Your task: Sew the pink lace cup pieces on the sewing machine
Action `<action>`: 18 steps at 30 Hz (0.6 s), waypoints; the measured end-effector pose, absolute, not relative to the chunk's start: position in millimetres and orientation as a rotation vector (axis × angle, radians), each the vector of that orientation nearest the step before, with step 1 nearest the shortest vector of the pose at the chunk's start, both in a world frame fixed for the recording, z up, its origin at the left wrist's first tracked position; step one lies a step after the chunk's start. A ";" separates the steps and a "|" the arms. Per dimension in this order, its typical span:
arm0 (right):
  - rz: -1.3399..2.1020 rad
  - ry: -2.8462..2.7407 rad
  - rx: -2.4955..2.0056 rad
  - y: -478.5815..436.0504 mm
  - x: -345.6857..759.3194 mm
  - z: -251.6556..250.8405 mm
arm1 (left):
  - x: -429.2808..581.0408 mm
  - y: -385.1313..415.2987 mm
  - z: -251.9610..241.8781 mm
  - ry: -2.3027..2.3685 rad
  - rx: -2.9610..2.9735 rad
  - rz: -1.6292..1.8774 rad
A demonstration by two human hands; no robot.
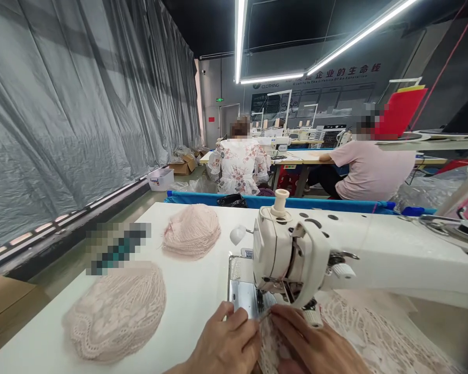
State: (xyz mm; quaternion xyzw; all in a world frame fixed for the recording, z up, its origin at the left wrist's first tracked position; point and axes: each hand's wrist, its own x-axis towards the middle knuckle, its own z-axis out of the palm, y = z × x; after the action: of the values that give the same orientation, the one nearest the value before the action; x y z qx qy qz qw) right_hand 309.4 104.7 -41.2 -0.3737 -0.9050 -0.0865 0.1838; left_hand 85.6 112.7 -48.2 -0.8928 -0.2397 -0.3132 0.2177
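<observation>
Head view showed your left hand (228, 343) and right hand (315, 345) at the bottom centre of the frame, both pressed flat on a strip of pale pink lace (271, 345), fingers pinching its edge between them. The lace lay directly ahead of your fingertips, at the foot of the sewing machine (296, 254), and its long axis ran from the lower edge of the frame up toward the needle area. Both hands sat equally close to the feed point; your left fingers rested just beside the metal plate (244, 296).

More lace spread to the lower right under the machine arm. Two stacks of lace cups (117, 311) (192, 231) lay well apart to the left on the white table (187, 296).

The needle and presser foot were hidden behind the machine head. Your wrists were cut off by the frame edge.
</observation>
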 end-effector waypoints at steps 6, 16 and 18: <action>0.012 -2.590 -1.155 121.6 312.8 -32.5 | 86.9 122.6 -46.0 -0.676 -2.448 -0.908; -0.078 -2.505 -0.972 123.4 319.4 -28.4 | 89.2 127.1 -48.7 -0.683 -2.467 -0.926; -0.069 -2.499 -0.923 120.6 317.8 -19.9 | 88.1 126.6 -47.6 -0.697 -2.506 -0.897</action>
State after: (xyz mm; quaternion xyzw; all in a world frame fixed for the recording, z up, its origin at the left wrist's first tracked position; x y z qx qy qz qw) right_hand 317.8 120.6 -19.9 -0.3366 -0.9113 -0.0253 0.2359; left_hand 88.1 126.6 -47.6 -0.8936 -0.2484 -0.3198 0.1937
